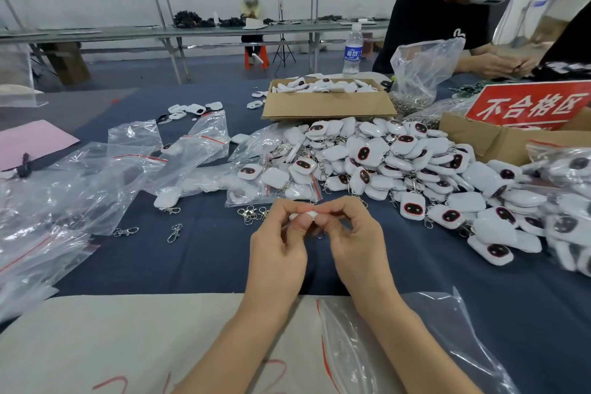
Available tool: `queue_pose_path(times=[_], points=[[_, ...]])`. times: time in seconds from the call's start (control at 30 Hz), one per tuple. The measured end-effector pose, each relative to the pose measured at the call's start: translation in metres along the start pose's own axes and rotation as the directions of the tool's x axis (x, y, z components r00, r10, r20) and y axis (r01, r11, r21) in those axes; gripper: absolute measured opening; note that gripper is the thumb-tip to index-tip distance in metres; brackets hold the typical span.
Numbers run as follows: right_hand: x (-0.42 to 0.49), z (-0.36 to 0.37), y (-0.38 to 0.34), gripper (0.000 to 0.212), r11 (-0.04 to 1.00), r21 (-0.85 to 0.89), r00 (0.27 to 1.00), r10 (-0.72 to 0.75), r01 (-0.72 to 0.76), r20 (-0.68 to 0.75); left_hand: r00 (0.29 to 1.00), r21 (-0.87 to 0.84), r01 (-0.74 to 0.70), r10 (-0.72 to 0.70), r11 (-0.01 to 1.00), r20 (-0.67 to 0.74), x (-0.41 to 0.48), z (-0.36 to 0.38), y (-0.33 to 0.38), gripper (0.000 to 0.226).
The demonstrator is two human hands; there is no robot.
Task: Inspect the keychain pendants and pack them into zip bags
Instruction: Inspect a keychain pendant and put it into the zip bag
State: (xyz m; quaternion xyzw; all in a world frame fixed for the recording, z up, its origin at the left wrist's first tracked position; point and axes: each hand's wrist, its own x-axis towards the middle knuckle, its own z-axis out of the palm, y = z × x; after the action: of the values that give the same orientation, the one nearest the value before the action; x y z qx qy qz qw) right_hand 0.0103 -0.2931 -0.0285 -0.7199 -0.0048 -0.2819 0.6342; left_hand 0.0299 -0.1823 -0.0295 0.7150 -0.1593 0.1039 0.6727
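Notably, several containers are set out on the dark blue cloth-covered desk [198,262]. At upper centre an open shallow brown cardboard box [326,104] is filled with white pendants. To its right a clear plastic bag [419,70] stands upright with metal clasps at its bottom. A second brown cardboard box [499,141], at the right edge, is fronted by a red sign with white characters [531,105]; its contents cannot be seen. Clear zip bags with red seal lines [96,176] are strewn over the left half, most of them flat. One zip bag just above the hands [271,179] is seen to hold several pendants. A large heap of white square pendants with dark faces [415,169] is spread across the right half.

Just below the middle of the frame, a small white plastic keychain pendant [307,214] is held above the desk. The grip of the left hand [278,243] pinches its left end and the grip of the right hand [355,233] its right end. It is seen edge-on, its long axis running level across the frame; where its face points cannot be told.
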Motion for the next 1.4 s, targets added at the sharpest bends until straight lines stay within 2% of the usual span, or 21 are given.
queue_pose_path(times=[0.13,0.2,0.3,0.5,0.63,0.73,0.87,1.0,1.13,1.3,1.4], points=[[-0.001,0.0,-0.003,0.038,0.999,0.032,0.998,-0.029,0.027,0.059,1.0,-0.19,0.004,0.001,0.982,0.023,-0.001,0.001,0.005,0.019],[-0.002,-0.001,-0.003,0.041,1.0,0.013,0.998,-0.029,0.028,0.054,0.998,-0.272,0.043,-0.027,0.961,0.063,-0.002,0.001,0.005,0.017],[-0.002,-0.003,-0.002,0.041,1.0,-0.023,1.0,-0.008,0.009,0.028,0.993,-0.168,0.02,-0.001,0.986,0.115,-0.002,-0.003,0.003,0.018],[-0.002,-0.01,0.0,0.039,1.0,-0.008,1.0,-0.007,0.008,0.017,0.977,0.068,-0.162,0.15,0.984,0.151,0.005,-0.011,0.004,0.016],[-0.003,-0.011,0.002,0.036,1.0,0.0,0.999,-0.018,0.018,0.038,0.968,0.161,-0.205,0.177,0.965,0.177,0.005,-0.016,0.003,0.032],[-0.002,-0.013,0.001,0.036,1.0,0.012,0.999,-0.025,0.025,0.039,0.964,0.171,-0.209,0.173,0.963,0.204,0.004,-0.015,0.003,0.036],[-0.002,-0.015,0.001,0.036,1.0,-0.011,0.999,-0.02,0.02,0.043,0.966,0.149,-0.167,0.131,0.975,0.224,0.004,-0.014,0.004,0.027],[-0.001,-0.017,0.001,0.03,0.995,0.074,0.997,0.058,-0.061,0.045,0.964,0.14,-0.182,0.149,0.973,0.221,0.004,-0.016,0.007,0.033],[0.0,-0.016,-0.001,0.021,0.986,0.148,0.995,0.061,-0.072,0.077,0.97,0.132,-0.19,0.165,0.973,0.18,0.003,-0.016,0.004,0.033],[0.0,-0.014,-0.003,0.045,0.988,0.137,0.99,0.053,-0.071,0.132,0.973,0.155,-0.202,0.18,0.967,0.148,0.001,-0.014,0.004,0.042],[-0.001,-0.013,-0.002,0.046,0.99,0.123,0.991,0.055,-0.07,0.121,0.974,0.162,-0.206,0.187,0.965,0.126,0.001,-0.013,0.005,0.039]])
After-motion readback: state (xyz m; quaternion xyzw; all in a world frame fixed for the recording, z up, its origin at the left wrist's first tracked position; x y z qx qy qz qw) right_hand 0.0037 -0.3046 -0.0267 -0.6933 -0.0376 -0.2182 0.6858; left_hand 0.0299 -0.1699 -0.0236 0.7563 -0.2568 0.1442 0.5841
